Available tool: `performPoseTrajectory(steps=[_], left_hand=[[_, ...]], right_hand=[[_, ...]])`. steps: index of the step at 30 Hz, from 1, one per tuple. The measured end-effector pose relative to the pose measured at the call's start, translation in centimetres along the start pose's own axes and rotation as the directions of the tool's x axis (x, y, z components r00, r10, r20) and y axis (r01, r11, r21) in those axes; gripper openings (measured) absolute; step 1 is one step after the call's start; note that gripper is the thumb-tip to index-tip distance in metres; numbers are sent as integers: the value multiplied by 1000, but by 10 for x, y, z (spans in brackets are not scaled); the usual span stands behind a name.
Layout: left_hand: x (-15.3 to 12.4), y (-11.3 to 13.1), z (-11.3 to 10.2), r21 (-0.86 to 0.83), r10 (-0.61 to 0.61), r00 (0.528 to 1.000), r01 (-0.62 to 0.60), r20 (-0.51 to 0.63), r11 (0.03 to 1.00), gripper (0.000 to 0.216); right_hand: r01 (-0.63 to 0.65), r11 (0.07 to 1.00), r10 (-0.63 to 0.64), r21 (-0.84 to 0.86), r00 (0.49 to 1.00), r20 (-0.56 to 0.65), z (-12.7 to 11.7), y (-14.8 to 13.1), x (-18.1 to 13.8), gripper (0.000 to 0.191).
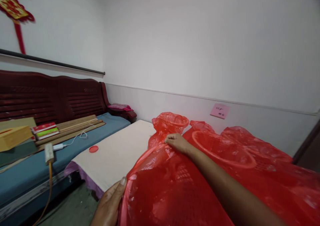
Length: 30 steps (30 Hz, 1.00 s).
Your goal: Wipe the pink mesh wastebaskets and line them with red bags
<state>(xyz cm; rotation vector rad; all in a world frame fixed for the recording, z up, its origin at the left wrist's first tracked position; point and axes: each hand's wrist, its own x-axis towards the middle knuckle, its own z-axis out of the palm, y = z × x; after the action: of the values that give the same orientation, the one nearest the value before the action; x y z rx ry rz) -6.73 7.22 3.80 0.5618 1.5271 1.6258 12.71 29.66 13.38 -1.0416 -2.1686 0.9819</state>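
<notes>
Red thin plastic bag point(160, 192) fills the lower middle, drawn over the rim of a red basket point(185, 176); basket holes show faintly through the film, near side cut off by the bottom edge. Left hand point(108, 201) at the rim's left side, thumb laid along it, bagged edge held between thumb and fingers; those fingers are mostly behind the rim, probably curled under it, hard to be sure. Right hand point(176, 142) at the far rim, fingers narrow, pinching bag film; fingertips partly lost in the folds. Right forearm crosses the bag and hides part of it.

Behind and to the right, more bagged red baskets point(225, 149) crowd together, bounds between them unclear, rightmost film running out of frame. Table point(125, 142) with pale top, left of the bag; small red disc point(93, 149) near its left edge. Pink note point(220, 111) on the wall, writing too small to read. Far left: wooden bench point(45, 92), yellow box point(15, 137) cut by the frame.
</notes>
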Motion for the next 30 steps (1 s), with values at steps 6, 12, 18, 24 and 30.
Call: performPoseTrajectory(steps=[6, 12, 18, 24, 30], left_hand=[[2, 9, 9, 33, 33, 985, -39, 169, 999, 51], [-3, 25, 17, 115, 162, 977, -178, 136, 977, 57], [12, 18, 18, 24, 128, 992, -128, -16, 992, 48], [9, 25, 22, -168, -9, 995, 25, 94, 985, 43], [10, 33, 20, -187, -17, 949, 79, 314, 979, 35]], right_hand=[[-87, 995, 91, -58, 992, 83, -7, 3, 9, 15], [-121, 987, 126, -103, 991, 46, -5, 10, 20, 26], [-146, 981, 148, -124, 989, 2, -7, 17, 18, 33], [-152, 976, 148, -155, 988, -39, -8, 18, 21, 30], [-104, 983, 89, -154, 991, -104, -5, 18, 29, 20]])
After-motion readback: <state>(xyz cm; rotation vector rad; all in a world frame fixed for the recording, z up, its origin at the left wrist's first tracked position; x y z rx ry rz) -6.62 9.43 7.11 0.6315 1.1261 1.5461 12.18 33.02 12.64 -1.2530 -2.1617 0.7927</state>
